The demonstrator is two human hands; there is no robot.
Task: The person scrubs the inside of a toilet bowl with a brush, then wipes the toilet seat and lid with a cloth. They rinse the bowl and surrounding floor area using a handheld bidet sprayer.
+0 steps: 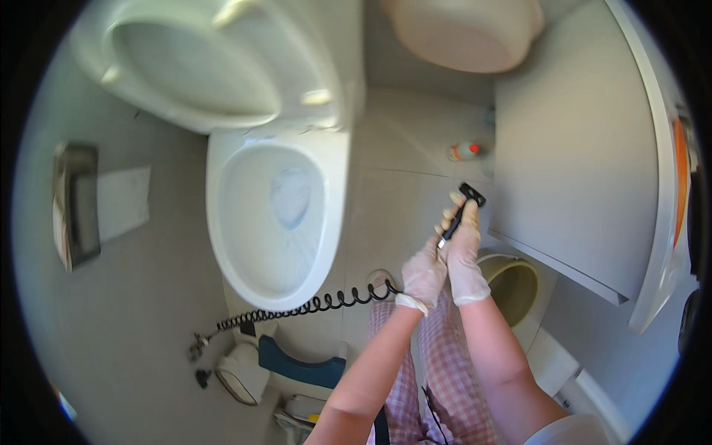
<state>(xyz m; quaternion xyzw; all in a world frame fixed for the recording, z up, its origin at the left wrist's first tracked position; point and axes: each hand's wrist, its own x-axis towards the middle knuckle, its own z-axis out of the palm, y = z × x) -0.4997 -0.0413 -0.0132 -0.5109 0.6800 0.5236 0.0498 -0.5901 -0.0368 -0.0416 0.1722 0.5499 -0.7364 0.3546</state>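
Observation:
A black hand-held bidet sprayer (456, 219) is in my gloved hands, its head pointing away from me. Around its lower end closes my left hand (424, 272), in a thin whitish glove. My right hand (466, 245), gloved likewise, grips the handle just below the head. From my left hand a black coiled hose (334, 300) stretches left, past the front of the toilet, to a wall valve (197, 347). The white toilet bowl (278, 222) stands left of my hands, with water at its bottom. Its seat and lid (194, 67) are raised.
A grey cabinet (573, 167) rises close on the right, with an olive bucket (514, 286) below it. A red-capped bottle (463, 151) is on the tiled floor. Further back is a pink basin (464, 33). A paper holder (78, 206) and a white bin (245, 372) are at the left.

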